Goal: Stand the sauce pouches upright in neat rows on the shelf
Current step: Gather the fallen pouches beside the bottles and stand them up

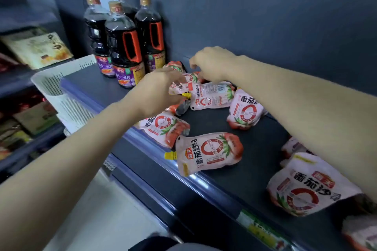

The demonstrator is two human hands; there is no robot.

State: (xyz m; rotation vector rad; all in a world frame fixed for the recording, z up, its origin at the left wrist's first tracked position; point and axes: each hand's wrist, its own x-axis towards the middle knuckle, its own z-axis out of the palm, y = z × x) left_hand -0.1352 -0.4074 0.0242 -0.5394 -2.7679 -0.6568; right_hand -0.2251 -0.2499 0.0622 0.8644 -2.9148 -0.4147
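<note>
The dark shelf point(204, 122) carried four soy sauce bottles point(124, 47) at its back left, and the sauce pouches point(210, 153) lay flat and scattered across it. My left hand point(159, 91) gripped a yellow-capped pouch point(180, 87) near the bottles. My right hand point(212, 65) hovered just beside it with fingers curled, and I could not tell whether it held anything.

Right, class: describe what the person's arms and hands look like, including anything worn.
The left forearm and right forearm are bare, no sleeves in view. The left hand and right hand wear no gloves; no watch, bracelet or rings show.
</note>
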